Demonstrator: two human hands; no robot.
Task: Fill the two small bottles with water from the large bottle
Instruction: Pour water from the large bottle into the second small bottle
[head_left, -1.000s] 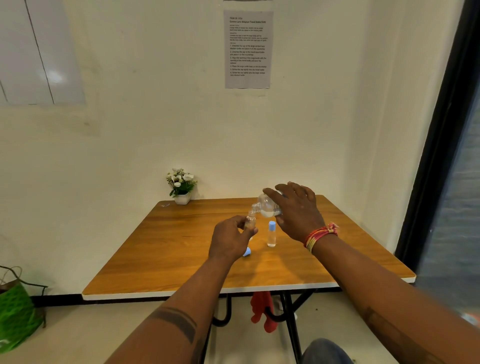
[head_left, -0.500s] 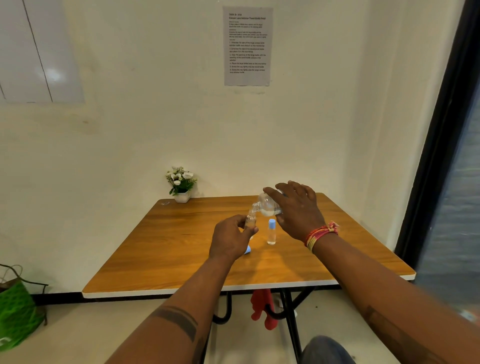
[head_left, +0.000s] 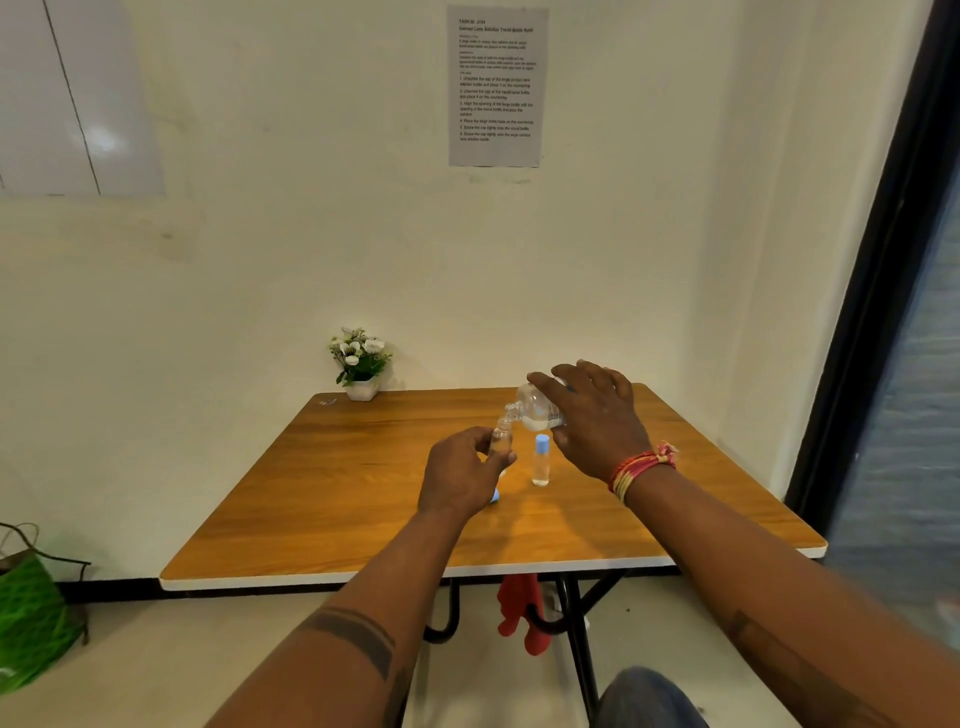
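My right hand (head_left: 595, 418) grips the large clear bottle (head_left: 535, 408), tipped on its side with its neck pointing left and down. The neck meets the mouth of an uncapped small clear bottle (head_left: 500, 441), which my left hand (head_left: 460, 475) holds upright above the wooden table (head_left: 363, 493). A second small bottle (head_left: 541, 461) with a blue cap stands on the table just right of my left hand, under the large bottle. A loose blue cap (head_left: 495, 496) peeks out from behind my left hand on the tabletop.
A small white pot of white flowers (head_left: 361, 364) stands at the table's far left corner against the wall. A green bag (head_left: 26, 618) sits on the floor to the left. A red cloth (head_left: 522, 613) hangs under the table.
Hands and bottles keep the same pouring pose; only the view has shifted slightly.
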